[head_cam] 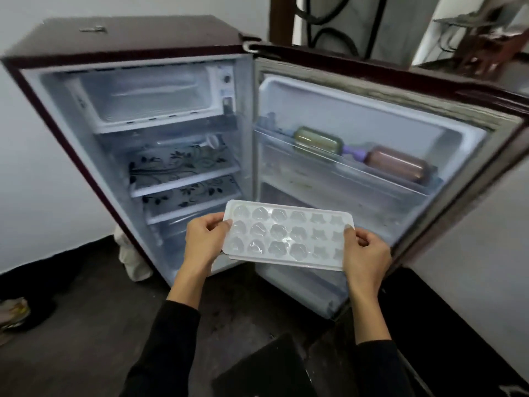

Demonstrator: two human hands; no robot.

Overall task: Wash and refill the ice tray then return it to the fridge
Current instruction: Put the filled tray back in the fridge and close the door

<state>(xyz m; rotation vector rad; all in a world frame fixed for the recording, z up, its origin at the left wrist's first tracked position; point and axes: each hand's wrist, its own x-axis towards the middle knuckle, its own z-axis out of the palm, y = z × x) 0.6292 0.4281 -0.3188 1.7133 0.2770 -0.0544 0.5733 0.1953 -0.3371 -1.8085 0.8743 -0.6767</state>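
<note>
A white plastic ice tray (287,234) with several moulded cells is held level in front of the open fridge (120,55). My left hand (204,242) grips its left end, thumb on top. My right hand (366,250) grips its right end the same way. The cells look glossy; I cannot tell if they hold water. The fridge's freezer box (148,96) at the top stands open and looks bare. The tray hangs lower than the freezer, level with the bottom shelves.
The fridge door (372,144) is swung open to the right; its rack holds a green bottle (317,140) and a brown bottle (398,164). Glass shelves with a floral print (183,164) sit inside. A dark floor lies below, a shoe (13,313) at far left.
</note>
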